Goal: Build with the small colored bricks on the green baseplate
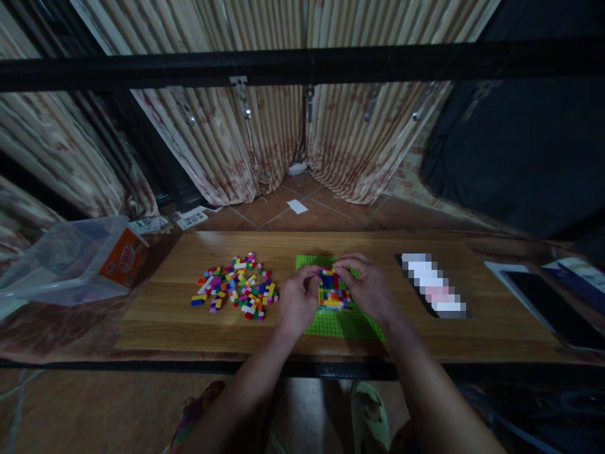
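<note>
A small build of many-coloured toy bricks (336,295) stands on a green studded baseplate (321,325), between my two hands. My left hand (299,301) is curled at the build's left side, thumb and fingers closed together near its far left corner. What those fingertips hold, if anything, is too small to make out. Over the far right corner, my right hand (367,287) pinches a tiny yellowish toy brick, its fingertips at the build's top edge. Left of the baseplate lies a loose heap of toy bricks (246,287) in mixed colours.
A wooden board (165,328) bears the bricks and baseplate. To the right lies a phone (435,287) with a blurred screen, then a dark tablet-like slab (558,306). A clear plastic bin (70,265) with an orange box (123,260) stands left. Curtains (265,139) hang behind.
</note>
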### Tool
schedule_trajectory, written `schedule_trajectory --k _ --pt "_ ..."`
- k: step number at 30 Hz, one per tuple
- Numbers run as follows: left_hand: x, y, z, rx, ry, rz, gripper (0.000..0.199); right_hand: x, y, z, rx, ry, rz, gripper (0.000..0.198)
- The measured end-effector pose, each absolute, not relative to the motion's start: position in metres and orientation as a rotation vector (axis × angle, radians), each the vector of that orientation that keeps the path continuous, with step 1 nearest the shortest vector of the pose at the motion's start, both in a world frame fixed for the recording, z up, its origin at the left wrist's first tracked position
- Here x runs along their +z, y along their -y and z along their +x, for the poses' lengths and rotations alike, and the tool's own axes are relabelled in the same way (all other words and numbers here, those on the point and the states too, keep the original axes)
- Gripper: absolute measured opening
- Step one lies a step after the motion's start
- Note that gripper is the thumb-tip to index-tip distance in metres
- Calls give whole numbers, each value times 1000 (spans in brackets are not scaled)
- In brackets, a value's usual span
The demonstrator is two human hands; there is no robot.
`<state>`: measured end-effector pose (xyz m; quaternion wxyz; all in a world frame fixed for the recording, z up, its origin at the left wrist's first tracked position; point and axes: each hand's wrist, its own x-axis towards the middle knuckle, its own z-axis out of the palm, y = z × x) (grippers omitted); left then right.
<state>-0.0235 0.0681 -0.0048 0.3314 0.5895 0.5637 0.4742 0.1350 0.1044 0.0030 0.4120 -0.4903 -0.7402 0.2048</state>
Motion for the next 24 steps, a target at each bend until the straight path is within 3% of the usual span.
schedule_trajectory --k 24 --pt "-11 -63 -12 863 -1748 2160 30 -8 -107 129 546 1830 -1354 13"
